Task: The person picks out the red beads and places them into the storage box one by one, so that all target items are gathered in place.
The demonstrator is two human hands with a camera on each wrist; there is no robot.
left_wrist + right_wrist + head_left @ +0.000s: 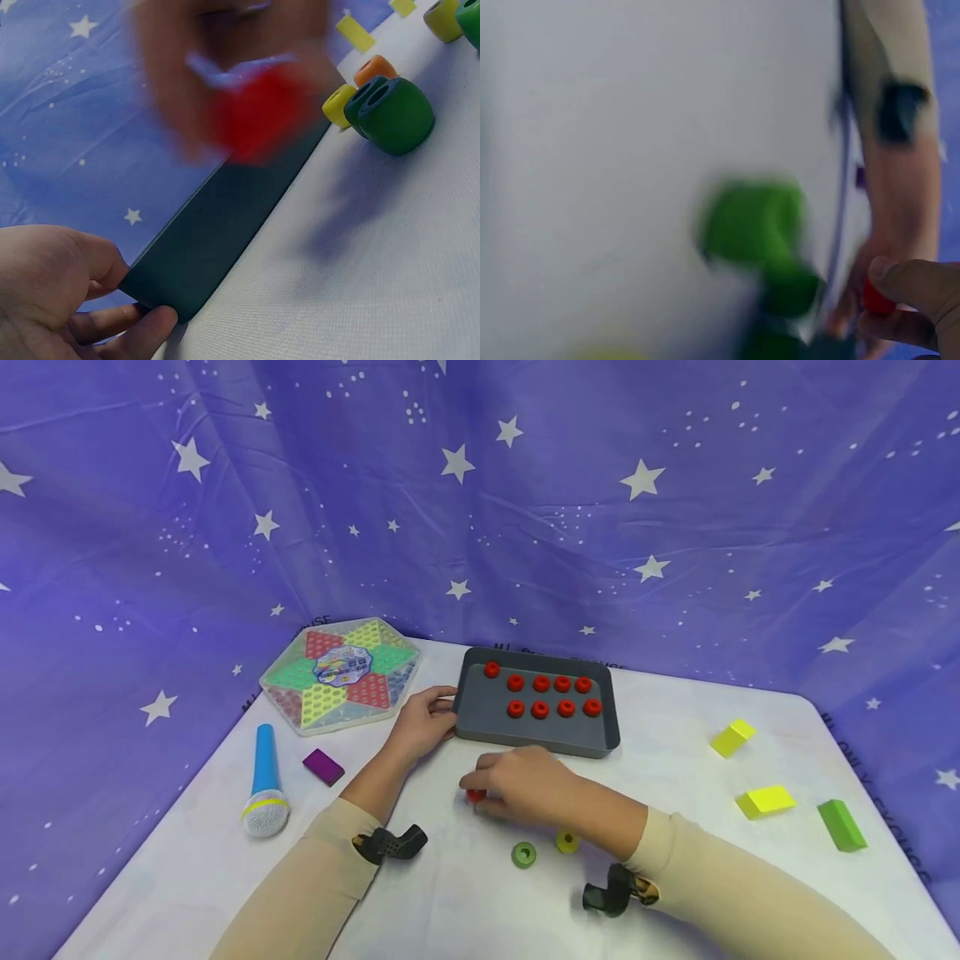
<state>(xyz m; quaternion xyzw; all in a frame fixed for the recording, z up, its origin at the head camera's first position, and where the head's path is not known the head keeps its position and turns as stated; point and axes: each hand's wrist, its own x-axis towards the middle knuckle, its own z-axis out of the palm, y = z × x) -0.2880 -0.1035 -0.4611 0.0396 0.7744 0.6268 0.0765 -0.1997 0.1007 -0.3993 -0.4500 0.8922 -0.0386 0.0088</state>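
Note:
My left hand (422, 722) is at the left side of a dark grey tray (536, 741); in the left wrist view its fingers grip the tray's corner. Several red beads (540, 710) lie inside the tray, mostly in two rows, with one apart at the upper left. In front of the tray, my right hand (528, 785) pinches another red bead (476, 795) between thumb and fingers. That held bead (877, 298) is partly covered by the thumb in the right wrist view. A green bead (523, 855) and a yellow bead (567, 841) lie on the table below the right hand.
To the left are a boxed star-shaped board game (341, 672), a purple block (324, 767) and a blue toy microphone (266, 781). Yellow blocks (765, 802) and a green block (842, 825) lie at the right. A starry purple cloth (480, 510) hangs behind the table.

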